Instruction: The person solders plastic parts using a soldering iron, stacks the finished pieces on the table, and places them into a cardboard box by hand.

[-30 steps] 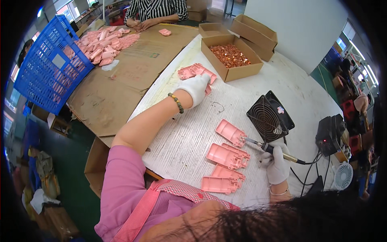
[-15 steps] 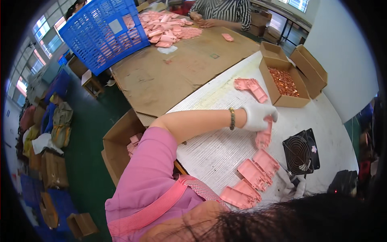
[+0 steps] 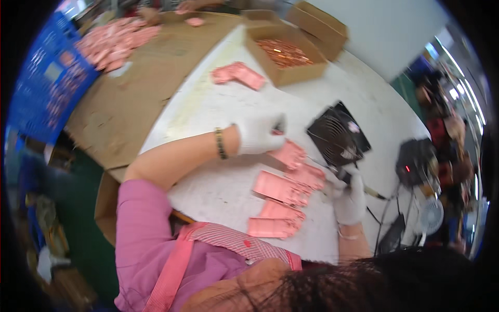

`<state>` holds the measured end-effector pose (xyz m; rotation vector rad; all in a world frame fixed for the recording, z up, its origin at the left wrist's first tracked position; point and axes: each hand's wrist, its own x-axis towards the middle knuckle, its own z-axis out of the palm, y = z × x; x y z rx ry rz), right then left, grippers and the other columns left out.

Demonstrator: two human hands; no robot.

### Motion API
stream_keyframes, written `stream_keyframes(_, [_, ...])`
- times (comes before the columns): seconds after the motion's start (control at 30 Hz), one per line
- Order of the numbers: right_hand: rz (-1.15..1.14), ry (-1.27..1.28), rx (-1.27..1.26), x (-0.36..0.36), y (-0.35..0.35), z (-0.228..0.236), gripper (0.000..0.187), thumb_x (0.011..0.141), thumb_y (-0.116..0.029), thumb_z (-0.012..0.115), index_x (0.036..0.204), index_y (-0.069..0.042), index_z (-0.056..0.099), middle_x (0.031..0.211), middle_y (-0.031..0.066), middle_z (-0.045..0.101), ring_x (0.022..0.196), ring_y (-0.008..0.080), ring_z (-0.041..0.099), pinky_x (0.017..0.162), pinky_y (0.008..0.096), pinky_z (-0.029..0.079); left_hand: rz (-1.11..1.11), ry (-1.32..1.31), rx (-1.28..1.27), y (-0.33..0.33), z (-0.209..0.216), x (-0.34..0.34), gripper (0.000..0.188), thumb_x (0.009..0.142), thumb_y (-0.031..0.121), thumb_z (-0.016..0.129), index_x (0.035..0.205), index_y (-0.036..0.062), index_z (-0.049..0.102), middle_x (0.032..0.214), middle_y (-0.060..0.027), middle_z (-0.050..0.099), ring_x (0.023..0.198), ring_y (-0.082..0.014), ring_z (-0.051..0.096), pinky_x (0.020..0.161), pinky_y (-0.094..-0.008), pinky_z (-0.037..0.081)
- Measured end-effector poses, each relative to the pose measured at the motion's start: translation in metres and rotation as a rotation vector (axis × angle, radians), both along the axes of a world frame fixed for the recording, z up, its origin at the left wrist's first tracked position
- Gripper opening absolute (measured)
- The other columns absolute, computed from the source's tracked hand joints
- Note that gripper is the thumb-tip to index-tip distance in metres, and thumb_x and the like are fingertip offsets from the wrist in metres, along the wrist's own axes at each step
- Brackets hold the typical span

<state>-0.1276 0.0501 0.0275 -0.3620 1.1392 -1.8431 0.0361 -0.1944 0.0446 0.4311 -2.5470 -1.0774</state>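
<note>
My left hand (image 3: 258,136), in a white glove, is closed just above the end of a pink plastic housing (image 3: 289,154). A small reddish bit shows at its blurred fingertips, too unclear to name. My right hand (image 3: 351,202), also gloved, grips a soldering iron (image 3: 343,176) with a dark collar, its thin tip pointing up and left toward the pink pieces. Below the left hand, more pink housings (image 3: 278,188) lie in an overlapping row on the white tabletop (image 3: 208,192). Farther off rests another pair of pink housings (image 3: 239,75).
Beyond the hands stands an open cardboard box (image 3: 296,77) of small copper-coloured parts. A black fan (image 3: 335,132) sits right of the left hand. Rightward are a dark box with a red light (image 3: 413,162), cables and a white fan (image 3: 430,216). A blue crate (image 3: 47,78) and pink pile (image 3: 114,41) lie far left.
The view has swung, shifting the table's things leftward. My left hand remains close to the row of pink housings. My right hand has come up more fully into view with the soldering iron.
</note>
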Motion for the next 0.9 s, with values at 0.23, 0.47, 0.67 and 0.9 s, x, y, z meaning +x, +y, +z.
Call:
stream_keyframes(0.23, [-0.149,0.294,0.108,0.004,0.003,0.008,0.019,0.093,-0.017,0.044,0.095,0.000,0.051,0.070,0.0091,0.060,0.053,0.0110,0.054,0.049,0.0221,0.044,-0.106,-0.045,0.026,0.010,0.004,-0.005,0.016,0.075,0.011,0.061,0.081,-0.0004,0.051,0.074,-0.0138,0.057,0.070,-0.0245,0.057,0.066,-0.0325,0.046])
stream_keyframes(0.47, [-0.091,0.324,0.220,0.006,0.006,0.014,0.016,0.091,-0.015,0.049,0.096,0.000,0.052,0.070,0.0086,0.061,0.052,0.0102,0.053,0.049,0.0219,0.045,-0.098,-0.041,-0.005,0.016,0.006,-0.005,0.016,0.075,0.011,0.061,0.082,-0.0002,0.051,0.074,-0.0140,0.057,0.070,-0.0254,0.057,0.066,-0.0328,0.046])
stream_keyframes(0.67, [-0.098,0.324,0.211,0.007,0.005,0.012,0.015,0.089,-0.015,0.051,0.093,0.000,0.054,0.070,0.0087,0.062,0.051,0.0103,0.053,0.048,0.0218,0.045,-0.095,-0.061,-0.019,0.016,0.007,-0.004,0.016,0.075,0.011,0.061,0.082,-0.0001,0.051,0.074,-0.0144,0.056,0.070,-0.0264,0.057,0.065,-0.0332,0.046])
stream_keyframes(0.9, [-0.085,0.321,0.235,0.010,0.003,0.017,0.015,0.089,-0.013,0.050,0.094,0.000,0.055,0.070,0.0094,0.062,0.051,0.0106,0.055,0.048,0.0229,0.046,-0.089,-0.065,-0.028,0.016,0.007,-0.004,0.017,0.076,0.012,0.061,0.083,0.0004,0.051,0.074,-0.0138,0.057,0.070,-0.0260,0.058,0.065,-0.0331,0.047])
